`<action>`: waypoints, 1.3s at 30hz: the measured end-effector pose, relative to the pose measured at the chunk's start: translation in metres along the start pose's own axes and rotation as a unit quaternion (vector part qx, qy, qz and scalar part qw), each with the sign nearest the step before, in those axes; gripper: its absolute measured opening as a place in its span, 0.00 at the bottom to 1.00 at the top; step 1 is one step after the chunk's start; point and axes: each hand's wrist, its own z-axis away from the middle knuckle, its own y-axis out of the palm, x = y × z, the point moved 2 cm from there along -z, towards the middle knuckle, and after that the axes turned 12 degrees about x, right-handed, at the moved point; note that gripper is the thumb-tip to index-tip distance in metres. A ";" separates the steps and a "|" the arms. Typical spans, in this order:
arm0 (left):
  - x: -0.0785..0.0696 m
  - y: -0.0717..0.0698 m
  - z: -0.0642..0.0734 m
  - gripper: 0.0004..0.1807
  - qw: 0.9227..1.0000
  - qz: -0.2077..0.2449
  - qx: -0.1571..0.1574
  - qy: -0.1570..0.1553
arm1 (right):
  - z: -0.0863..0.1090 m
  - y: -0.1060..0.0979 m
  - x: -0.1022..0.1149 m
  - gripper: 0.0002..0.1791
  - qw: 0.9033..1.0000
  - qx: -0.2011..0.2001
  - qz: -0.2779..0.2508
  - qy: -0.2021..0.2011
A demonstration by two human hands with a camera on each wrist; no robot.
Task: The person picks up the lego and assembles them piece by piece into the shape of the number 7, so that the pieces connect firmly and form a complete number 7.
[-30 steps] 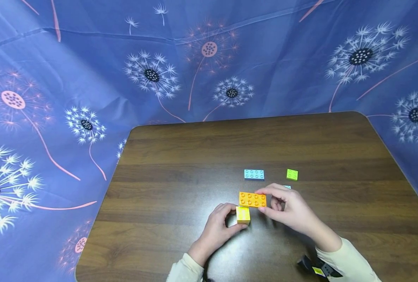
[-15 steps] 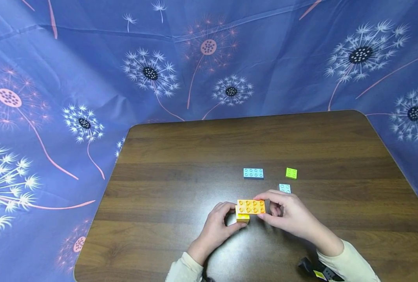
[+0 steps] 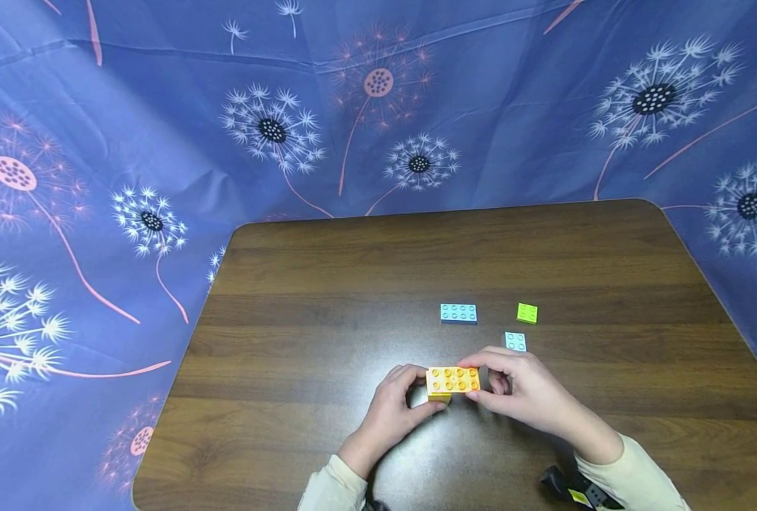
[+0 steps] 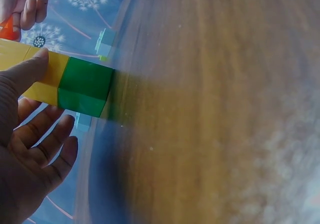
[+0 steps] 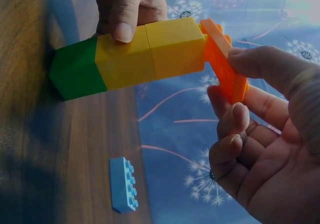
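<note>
My left hand (image 3: 391,408) grips a stack of toy building bricks between thumb and fingers. In the right wrist view, the stack has a green brick (image 5: 77,69) standing on the table, then a yellow brick (image 5: 122,61) under my left thumb, then another yellow brick (image 5: 177,45) on top. My right hand (image 3: 525,387) pinches a flat orange brick (image 3: 453,380) by its right end. The orange brick's left end lies over the top yellow brick; it looks slightly tilted there, and I cannot tell whether it is pressed fully on. Its right end juts out past the stack.
Beyond the hands on the wooden table (image 3: 327,298) lie a long blue brick (image 3: 458,313), a small lime green brick (image 3: 527,313) and a small pale blue brick (image 3: 515,341). A blue cloth with dandelions (image 3: 512,106) hangs behind the table's far edge.
My right hand has brought the orange brick toward me, from just beyond the stack to over its top yellow brick. The pale blue brick has come into fuller view. My left hand keeps its hold.
</note>
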 end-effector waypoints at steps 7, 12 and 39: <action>-0.001 -0.001 0.001 0.21 1.000 0.004 0.009 -0.017 | -0.001 0.000 0.001 0.23 1.000 0.010 -0.003 0.000; -0.002 -0.001 0.001 0.21 1.000 0.004 0.010 -0.022 | -0.002 0.000 0.001 0.22 1.000 0.009 -0.004 0.003; -0.002 -0.001 0.001 0.23 1.000 0.004 0.008 -0.016 | -0.003 0.002 -0.002 0.20 1.000 0.020 0.010 0.009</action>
